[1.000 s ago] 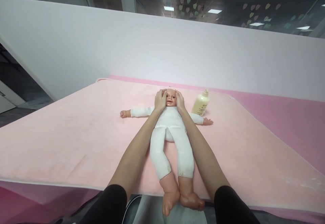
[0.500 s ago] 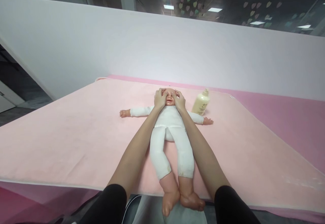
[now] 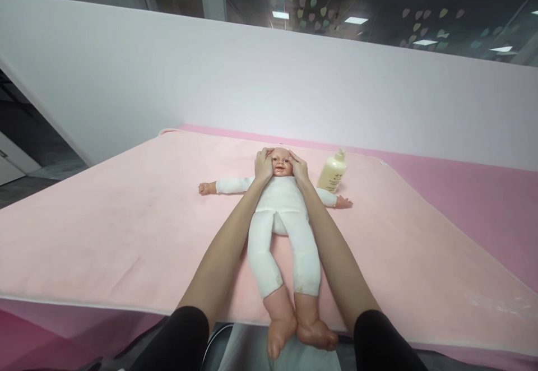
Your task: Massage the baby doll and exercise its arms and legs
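Note:
A baby doll (image 3: 281, 221) in a white bodysuit lies on its back on a pale pink towel (image 3: 126, 219), arms spread, bare feet hanging over the near edge. My left hand (image 3: 263, 166) cups the left side of the doll's head, fingers curled against it. On the other side my right hand (image 3: 298, 168) presses against the head in the same way. The doll's face shows between the two hands. A cream lotion bottle (image 3: 332, 171) stands upright just right of the head.
The towel covers a table topped by a darker pink sheet (image 3: 483, 191). A white partition wall (image 3: 269, 79) rises directly behind the table. Dark floor shows at the left.
Half a second ago my thumbs lay over the doll's face; they have slid outward to the sides of the head, uncovering the face. The doll and the bottle have stayed put.

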The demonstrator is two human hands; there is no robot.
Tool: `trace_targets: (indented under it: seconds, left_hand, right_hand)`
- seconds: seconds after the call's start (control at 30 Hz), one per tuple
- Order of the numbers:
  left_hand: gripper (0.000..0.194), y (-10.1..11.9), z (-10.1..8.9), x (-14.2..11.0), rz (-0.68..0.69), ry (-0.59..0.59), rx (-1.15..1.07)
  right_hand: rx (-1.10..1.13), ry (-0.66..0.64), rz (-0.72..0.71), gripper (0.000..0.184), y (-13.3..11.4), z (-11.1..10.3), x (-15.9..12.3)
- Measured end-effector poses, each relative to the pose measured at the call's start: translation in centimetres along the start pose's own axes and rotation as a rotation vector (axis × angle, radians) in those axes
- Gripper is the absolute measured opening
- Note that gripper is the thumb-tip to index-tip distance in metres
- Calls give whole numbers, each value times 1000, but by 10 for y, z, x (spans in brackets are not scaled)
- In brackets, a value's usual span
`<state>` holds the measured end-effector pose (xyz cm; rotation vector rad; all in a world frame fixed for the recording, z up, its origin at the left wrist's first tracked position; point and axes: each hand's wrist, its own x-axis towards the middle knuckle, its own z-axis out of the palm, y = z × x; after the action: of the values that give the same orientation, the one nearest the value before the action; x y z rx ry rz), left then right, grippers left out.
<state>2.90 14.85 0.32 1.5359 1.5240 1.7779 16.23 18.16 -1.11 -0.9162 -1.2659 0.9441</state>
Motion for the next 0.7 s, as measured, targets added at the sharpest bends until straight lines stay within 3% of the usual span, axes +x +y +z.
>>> trace_targets:
  seconds: [0.27,0.43,0.7]
  left_hand:
    - [44,-12,2,-4,-113,-22,-168]
    - [47,-15,-3,-7,-140,-118,-200]
    - [75,-17,-15,-17,-120,-286,-171]
  right_hand:
    - [-54,40,-15,44,9,5,-2]
    - [-72,71,-7,45,5,3,-9]
    - [-6,-135,57,93,-9,-6,-30]
